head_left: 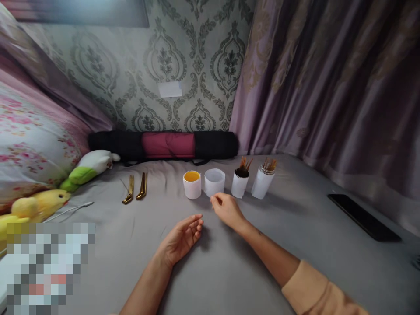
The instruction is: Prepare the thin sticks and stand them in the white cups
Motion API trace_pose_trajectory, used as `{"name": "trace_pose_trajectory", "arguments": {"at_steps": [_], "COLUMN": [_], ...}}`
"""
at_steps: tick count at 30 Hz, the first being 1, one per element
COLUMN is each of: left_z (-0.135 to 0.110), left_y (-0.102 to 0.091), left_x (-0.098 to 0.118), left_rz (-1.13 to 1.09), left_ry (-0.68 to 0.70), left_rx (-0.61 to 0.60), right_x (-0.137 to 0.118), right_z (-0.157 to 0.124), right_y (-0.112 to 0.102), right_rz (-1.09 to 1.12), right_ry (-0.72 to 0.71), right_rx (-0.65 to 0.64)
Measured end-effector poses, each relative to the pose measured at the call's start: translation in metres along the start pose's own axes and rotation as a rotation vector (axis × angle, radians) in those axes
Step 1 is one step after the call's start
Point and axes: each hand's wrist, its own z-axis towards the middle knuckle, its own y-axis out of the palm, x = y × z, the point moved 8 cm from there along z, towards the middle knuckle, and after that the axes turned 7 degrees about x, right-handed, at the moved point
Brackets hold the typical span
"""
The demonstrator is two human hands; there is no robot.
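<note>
My right hand point(228, 211) is at the front of a translucent white cup point(214, 183), its thumb and fingers pinched together; whatever may be between them is hidden. My left hand point(183, 238) hovers above the grey sheet, palm turned inward, fingers loosely curved and apart with nothing in them. Left of the translucent cup stands a white-wrapped cup with a yellow inside point(192, 185). To its right are a white-wrapped cup with a dark inside point(240, 183) and a taller white-wrapped jar point(262, 183), both with thin brown sticks poking out.
Two bundles of slim gold-coloured metal pieces point(142, 186) lie on the grey sheet point(138, 253) at left. A black and maroon roll-shaped bag point(168, 145) lies along the wall. Plush toys point(93, 165) line the left side. A dark flat phone-like slab point(363, 217) lies right.
</note>
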Motion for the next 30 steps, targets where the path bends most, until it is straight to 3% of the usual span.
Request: {"name": "trace_pose_trajectory", "arguments": {"at_steps": [3,7,15,20,30], "left_z": [0.001,0.002,0.003,0.004,0.009], "left_y": [-0.004,-0.009,-0.014,-0.016,-0.046], "left_x": [0.006,0.014,0.027,0.031,0.067], "left_rz": [-0.047,-0.110,-0.152,-0.110,0.055], "left_ry": [0.056,0.127,0.226,0.270,0.264], "left_rx": [0.024,0.044,0.119,0.156,0.422], "right_x": [0.003,0.012,0.011,0.013,0.020], "right_z": [-0.005,-0.012,-0.023,-0.024,-0.023], "right_y": [0.029,0.044,0.041,0.043,0.046], "right_rz": [0.034,-0.057,-0.144,-0.110,-0.092], "right_ry": [0.035,0.063,-0.054,-0.051,-0.037], "right_rx": [-0.084,-0.082,-0.031,-0.056,-0.063]}}
